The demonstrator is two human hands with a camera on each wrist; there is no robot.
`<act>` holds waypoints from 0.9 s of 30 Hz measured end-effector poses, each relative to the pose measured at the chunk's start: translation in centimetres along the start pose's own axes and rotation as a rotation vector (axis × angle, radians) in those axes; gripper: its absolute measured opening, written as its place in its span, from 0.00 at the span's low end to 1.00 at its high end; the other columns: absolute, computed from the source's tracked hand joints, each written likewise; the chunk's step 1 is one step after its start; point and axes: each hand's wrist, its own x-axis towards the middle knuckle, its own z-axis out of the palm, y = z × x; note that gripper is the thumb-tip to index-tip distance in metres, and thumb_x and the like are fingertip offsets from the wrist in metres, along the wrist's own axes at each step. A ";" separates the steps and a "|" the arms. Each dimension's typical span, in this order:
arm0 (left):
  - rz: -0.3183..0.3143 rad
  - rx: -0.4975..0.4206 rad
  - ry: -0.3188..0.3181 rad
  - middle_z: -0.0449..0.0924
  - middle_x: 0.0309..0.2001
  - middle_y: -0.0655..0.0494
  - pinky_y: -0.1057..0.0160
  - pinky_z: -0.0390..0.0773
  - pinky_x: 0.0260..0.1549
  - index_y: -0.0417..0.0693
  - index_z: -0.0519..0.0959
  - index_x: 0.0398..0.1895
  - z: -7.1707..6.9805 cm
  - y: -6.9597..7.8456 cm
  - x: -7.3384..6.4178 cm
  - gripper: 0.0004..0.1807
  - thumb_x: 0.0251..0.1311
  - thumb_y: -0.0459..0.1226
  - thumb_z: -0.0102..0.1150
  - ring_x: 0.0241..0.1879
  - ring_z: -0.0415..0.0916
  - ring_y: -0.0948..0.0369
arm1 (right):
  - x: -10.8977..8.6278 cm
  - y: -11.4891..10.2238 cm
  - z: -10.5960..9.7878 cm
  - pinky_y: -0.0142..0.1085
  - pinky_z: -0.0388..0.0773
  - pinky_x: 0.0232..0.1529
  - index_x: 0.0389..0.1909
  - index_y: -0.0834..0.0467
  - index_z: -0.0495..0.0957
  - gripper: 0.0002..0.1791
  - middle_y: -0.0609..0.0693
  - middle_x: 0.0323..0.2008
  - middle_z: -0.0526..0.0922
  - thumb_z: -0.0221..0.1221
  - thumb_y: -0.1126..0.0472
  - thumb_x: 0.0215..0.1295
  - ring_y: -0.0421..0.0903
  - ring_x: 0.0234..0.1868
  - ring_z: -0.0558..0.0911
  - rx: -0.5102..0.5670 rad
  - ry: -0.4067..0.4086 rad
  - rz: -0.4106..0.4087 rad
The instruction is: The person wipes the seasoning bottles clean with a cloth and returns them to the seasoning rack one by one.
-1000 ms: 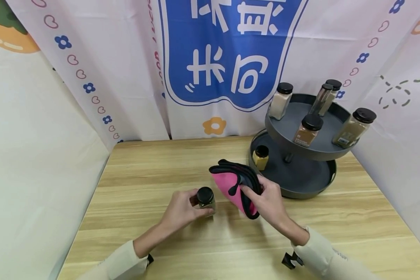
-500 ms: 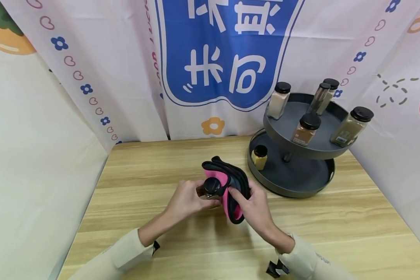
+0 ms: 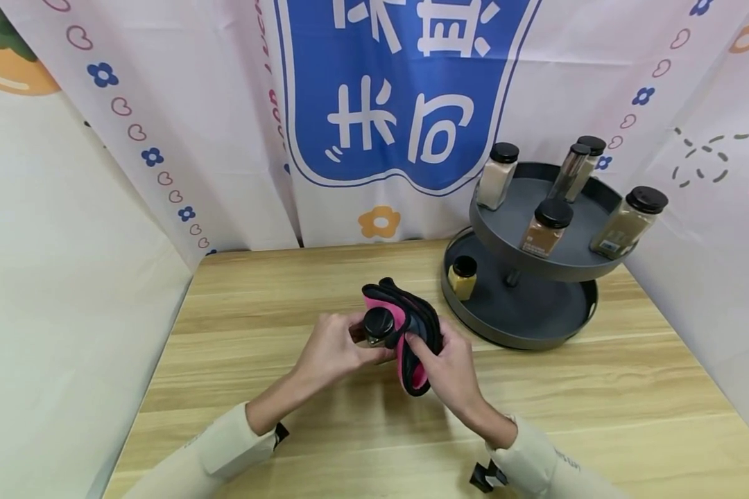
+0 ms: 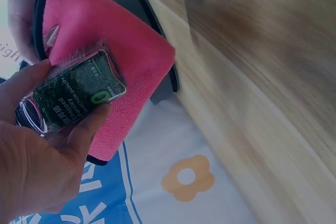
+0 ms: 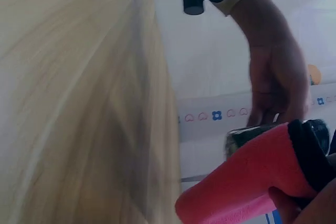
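My left hand (image 3: pixel 332 344) grips a small glass spice jar (image 4: pixel 68 98) by its sides, thumb and fingers on opposite faces. The jar has a black lid (image 3: pixel 379 323), dark green flakes inside and a label reading chopped parsley. My right hand (image 3: pixel 451 365) pinches a folded pink cloth with black edging (image 3: pixel 426 326). The cloth's pink side lies right against the jar, behind it in the left wrist view. Both hands are above the middle of the table, and in the right wrist view the cloth (image 5: pixel 247 177) covers part of the jar.
A dark grey two-tier round rack (image 3: pixel 518 333) stands at the back right. Several black-lidded jars, one with brown powder (image 3: pixel 544 232), are on its upper tier. A small yellow jar (image 3: pixel 462 278) sits on the lower tier. Printed curtain (image 3: pixel 237 138) hangs behind the wooden table (image 3: pixel 250 298).
The jar rose and shifted right while the right hand brought the cloth left, until the two met. Over the last half second both have hardly moved.
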 end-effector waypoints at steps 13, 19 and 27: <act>-0.022 -0.007 -0.002 0.90 0.32 0.57 0.70 0.76 0.27 0.45 0.90 0.41 0.0 0.1 0.3 0.20 0.45 0.40 0.87 0.25 0.76 0.65 | -0.2 0.0 -0.1 0.33 0.86 0.38 0.52 0.62 0.84 0.11 0.57 0.42 0.90 0.66 0.67 0.71 0.41 0.39 0.88 0.041 0.010 -0.075; -0.013 0.026 -0.029 0.91 0.32 0.55 0.70 0.73 0.26 0.44 0.90 0.42 0.1 -0.3 0.1 0.21 0.45 0.41 0.87 0.24 0.68 0.70 | -0.1 -0.6 -0.2 0.33 0.85 0.37 0.51 0.62 0.84 0.10 0.57 0.40 0.90 0.66 0.66 0.71 0.42 0.38 0.88 0.071 0.022 -0.052; -0.006 0.009 -0.006 0.91 0.33 0.55 0.70 0.75 0.27 0.43 0.90 0.41 0.0 0.0 0.1 0.21 0.45 0.41 0.87 0.25 0.71 0.69 | 0.1 -0.1 0.0 0.32 0.85 0.37 0.50 0.62 0.84 0.09 0.57 0.40 0.90 0.66 0.67 0.71 0.40 0.37 0.87 0.041 0.025 -0.076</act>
